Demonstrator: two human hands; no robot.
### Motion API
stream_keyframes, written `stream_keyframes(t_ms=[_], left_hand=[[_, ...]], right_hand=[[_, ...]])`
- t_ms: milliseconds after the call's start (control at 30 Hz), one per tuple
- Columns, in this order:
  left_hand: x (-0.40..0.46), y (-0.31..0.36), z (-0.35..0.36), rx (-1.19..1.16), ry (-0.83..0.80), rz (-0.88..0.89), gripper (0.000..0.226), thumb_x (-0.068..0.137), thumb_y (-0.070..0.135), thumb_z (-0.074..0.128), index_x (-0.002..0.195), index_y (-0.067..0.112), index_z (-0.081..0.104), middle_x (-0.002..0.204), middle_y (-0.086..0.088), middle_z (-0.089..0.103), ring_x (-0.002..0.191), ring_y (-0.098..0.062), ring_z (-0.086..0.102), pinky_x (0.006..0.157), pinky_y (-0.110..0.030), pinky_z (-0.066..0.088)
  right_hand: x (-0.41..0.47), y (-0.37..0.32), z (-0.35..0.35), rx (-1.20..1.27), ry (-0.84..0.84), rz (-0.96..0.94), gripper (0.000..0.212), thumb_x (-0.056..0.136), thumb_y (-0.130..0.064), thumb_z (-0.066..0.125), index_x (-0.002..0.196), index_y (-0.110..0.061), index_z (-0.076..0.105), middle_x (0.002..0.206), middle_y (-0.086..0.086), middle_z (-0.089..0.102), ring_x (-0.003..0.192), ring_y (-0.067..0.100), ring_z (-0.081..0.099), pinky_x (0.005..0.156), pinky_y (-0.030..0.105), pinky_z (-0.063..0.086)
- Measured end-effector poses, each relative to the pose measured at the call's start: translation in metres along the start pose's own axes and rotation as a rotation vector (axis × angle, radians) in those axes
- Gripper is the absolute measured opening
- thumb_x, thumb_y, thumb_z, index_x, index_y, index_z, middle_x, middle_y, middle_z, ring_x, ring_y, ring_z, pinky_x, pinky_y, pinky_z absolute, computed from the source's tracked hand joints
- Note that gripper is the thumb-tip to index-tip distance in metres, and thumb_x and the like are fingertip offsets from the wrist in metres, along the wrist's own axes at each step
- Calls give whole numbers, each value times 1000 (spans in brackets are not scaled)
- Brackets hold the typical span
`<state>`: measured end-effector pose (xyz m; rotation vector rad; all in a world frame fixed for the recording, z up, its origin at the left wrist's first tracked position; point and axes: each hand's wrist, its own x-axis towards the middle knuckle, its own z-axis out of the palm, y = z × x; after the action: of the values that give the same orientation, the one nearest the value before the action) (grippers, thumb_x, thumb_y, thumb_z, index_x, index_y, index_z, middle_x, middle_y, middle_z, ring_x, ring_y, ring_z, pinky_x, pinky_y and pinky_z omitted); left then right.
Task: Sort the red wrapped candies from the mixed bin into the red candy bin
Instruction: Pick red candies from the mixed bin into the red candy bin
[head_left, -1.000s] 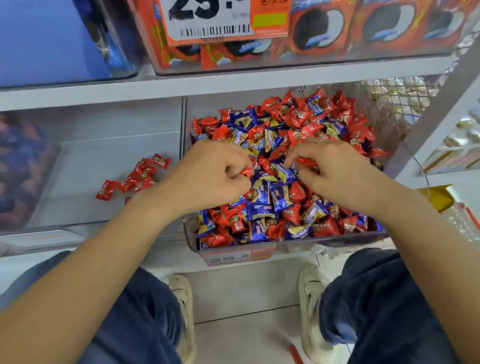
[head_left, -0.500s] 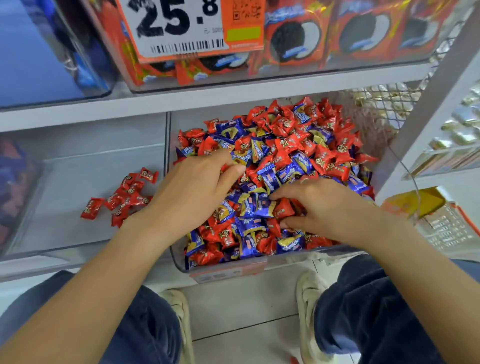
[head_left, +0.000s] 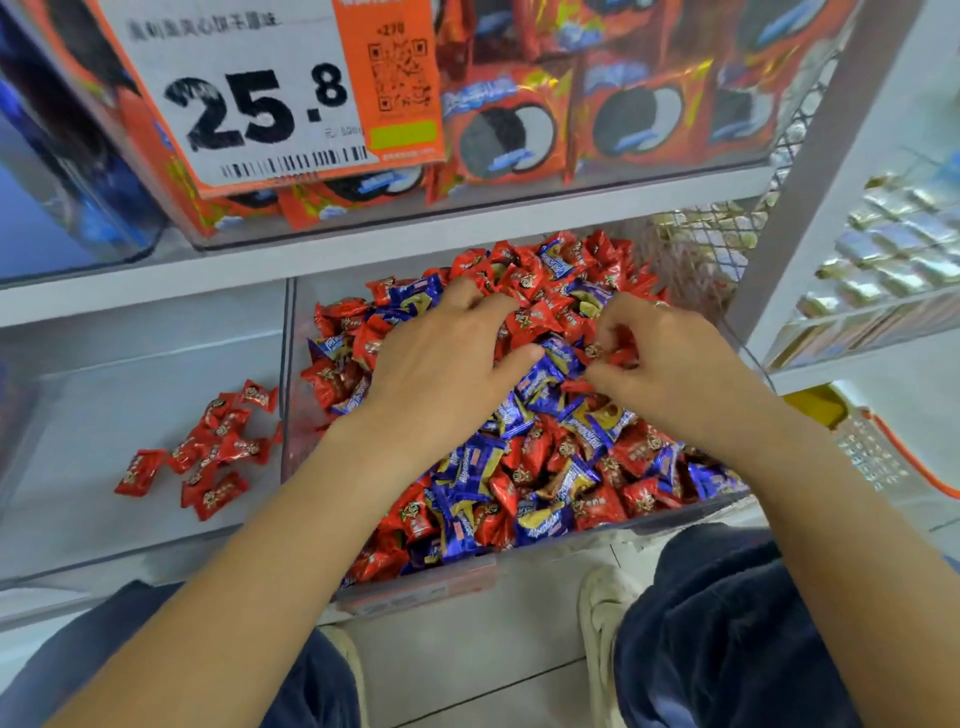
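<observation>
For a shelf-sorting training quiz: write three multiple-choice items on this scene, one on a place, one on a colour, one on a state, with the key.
1. Where does the small group of sorted red candies lie?
A. in the clear bin left of the mixed bin
B. on the floor
C. on the upper shelf

2. Besides red, what wrapper colour fills the mixed bin?
A. green
B. blue
C. white

3. What is the right hand doing?
A. hanging outside the bin
B. lying flat on the shelf
C. pinching at candies in the mixed bin, fingers curled

Key: A, the red group sits in the left clear bin; B, blue wrappers mix with red; C, its fingertips are curled into the pile near the left hand.
</observation>
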<state>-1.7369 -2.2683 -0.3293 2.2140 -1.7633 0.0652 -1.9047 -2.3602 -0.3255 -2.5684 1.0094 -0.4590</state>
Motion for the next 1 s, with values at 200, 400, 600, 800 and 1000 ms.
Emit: stream_keyframes(t_ms=[200, 400, 600, 800, 1000], left_hand=[[20, 10, 22, 38, -195, 5, 70, 89, 60, 50, 148, 36, 21, 143, 0, 29, 102, -22, 56, 68, -30, 43], [19, 7, 19, 58, -247, 52, 48, 93, 54, 45, 134, 29, 39, 128, 0, 43, 94, -18, 53, 65, -30, 35], [0, -5, 7, -76, -105, 31, 33, 93, 53, 43, 105, 24, 53, 88, 9, 50, 81, -14, 48, 63, -30, 35], [-5, -25, -1, -120, 48, -42, 24, 94, 37, 50, 88, 16, 60, 76, 3, 54, 72, -18, 50, 62, -33, 37], [-7, -20, -16, -90, 40, -166, 27, 89, 40, 52, 78, 23, 70, 67, 2, 62, 69, -18, 55, 60, -29, 42]], right_hand=[[2, 29, -16, -116, 80, 170, 16, 88, -35, 60, 90, -20, 63, 72, -4, 59, 74, 20, 56, 59, 28, 27], [3, 34, -7, -47, -139, 138, 53, 84, -40, 66, 134, -34, 48, 111, 2, 56, 97, 18, 56, 77, 24, 36], [11, 22, 11, -129, -294, -10, 74, 88, -39, 62, 148, -42, 17, 146, 5, 33, 118, 21, 49, 91, 26, 36], [23, 16, 22, -282, -301, -43, 81, 90, -36, 60, 150, -36, 5, 148, 14, 31, 110, 32, 57, 90, 41, 49], [27, 10, 26, -235, -126, -62, 52, 88, -32, 62, 135, -23, 41, 118, 13, 54, 93, 32, 59, 73, 36, 48]])
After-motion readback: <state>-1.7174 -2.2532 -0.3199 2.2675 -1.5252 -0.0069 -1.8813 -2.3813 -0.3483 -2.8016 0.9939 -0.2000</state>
